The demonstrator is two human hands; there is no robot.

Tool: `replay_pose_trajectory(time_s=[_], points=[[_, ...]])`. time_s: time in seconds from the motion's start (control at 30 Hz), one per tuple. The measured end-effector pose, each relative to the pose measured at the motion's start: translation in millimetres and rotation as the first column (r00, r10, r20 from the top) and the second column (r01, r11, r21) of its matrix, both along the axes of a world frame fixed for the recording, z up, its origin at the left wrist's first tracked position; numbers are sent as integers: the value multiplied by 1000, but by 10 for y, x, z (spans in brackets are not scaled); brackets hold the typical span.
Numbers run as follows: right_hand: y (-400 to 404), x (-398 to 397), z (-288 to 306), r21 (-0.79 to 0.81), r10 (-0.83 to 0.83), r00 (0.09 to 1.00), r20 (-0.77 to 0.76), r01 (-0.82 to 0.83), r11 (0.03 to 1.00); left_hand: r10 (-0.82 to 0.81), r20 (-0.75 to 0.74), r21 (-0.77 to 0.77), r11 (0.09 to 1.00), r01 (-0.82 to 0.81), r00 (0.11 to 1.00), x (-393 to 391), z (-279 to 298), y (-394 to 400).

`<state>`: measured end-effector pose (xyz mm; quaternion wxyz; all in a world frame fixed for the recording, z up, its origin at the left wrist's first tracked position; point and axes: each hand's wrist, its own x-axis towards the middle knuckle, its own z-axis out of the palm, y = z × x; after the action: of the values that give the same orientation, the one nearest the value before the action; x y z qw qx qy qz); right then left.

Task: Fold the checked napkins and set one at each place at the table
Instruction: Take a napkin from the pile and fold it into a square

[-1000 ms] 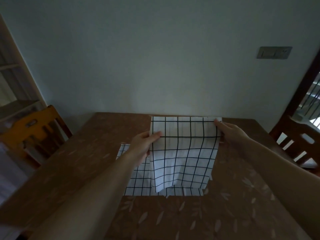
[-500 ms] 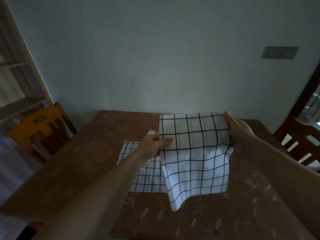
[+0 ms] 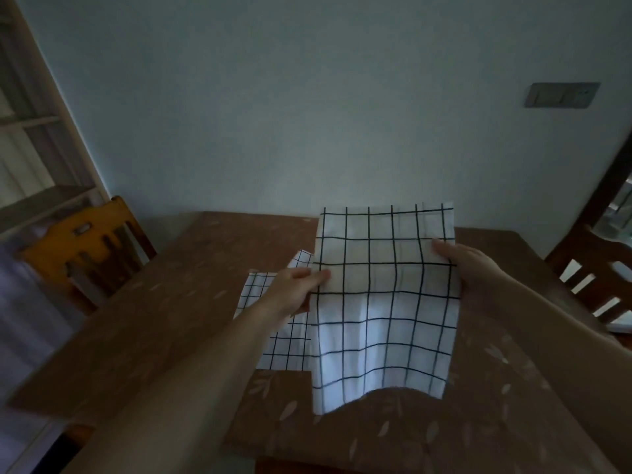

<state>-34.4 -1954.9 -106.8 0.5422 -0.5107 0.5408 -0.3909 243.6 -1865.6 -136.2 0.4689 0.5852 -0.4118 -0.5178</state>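
A white napkin with a black check [image 3: 383,302] hangs in the air above the brown table [image 3: 154,323]. My left hand [image 3: 294,292] pinches its left edge. My right hand [image 3: 461,265] grips its right edge, a little below the top corner. The cloth's lower part sags toward the tabletop, and its top stands upright above my fingers. Another checked napkin [image 3: 280,340] lies flat on the table, behind and left of the held one; my left forearm and the held cloth cover much of it.
A yellow-brown wooden chair [image 3: 85,248] stands at the table's left side, a dark wooden chair [image 3: 595,282] at its right. A shelf unit [image 3: 30,155] is at the far left. The table's far edge meets the wall, which carries a switch plate [image 3: 561,95].
Both hands have carried the napkin to the right and toward me, clear of the napkin lying on the table. My grip has slid down from the top corners. The camera moved closer.
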Motion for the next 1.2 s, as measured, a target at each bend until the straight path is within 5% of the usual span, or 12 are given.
replay_pose_trajectory(time_s=[0.1, 0.2, 0.37, 0.5, 0.77, 1.03, 1.2], points=[[61, -48, -87, 139, 224, 957, -182, -200, 970, 109, -40, -44, 993, -111, 993, -27, 30, 1], [110, -56, -196, 191, 338, 918, -207, -300, 934, 156, -11, -53, 986, -157, 988, 34, -5, -35], [29, -26, -287, 74, 153, 987, -49, -150, 986, -50, 4, 132, 990, 49, 999, 80, -95, -12], [52, -13, -275, 40, 36, 997, -67, -33, 999, -97, 29, 184, 979, 90, 995, 84, -176, 23], [95, 16, -306, -6, -54, 993, -101, 53, 999, 96, 45, 53, 994, -99, 994, 30, -184, -64], [99, -75, -316, -69, 20, 993, -119, -28, 997, 198, 92, -148, 972, -183, 976, -78, -20, 28], [190, -107, -258, -214, 75, 919, -388, -169, 962, 180, 126, -144, 976, -161, 976, -79, 41, 25]])
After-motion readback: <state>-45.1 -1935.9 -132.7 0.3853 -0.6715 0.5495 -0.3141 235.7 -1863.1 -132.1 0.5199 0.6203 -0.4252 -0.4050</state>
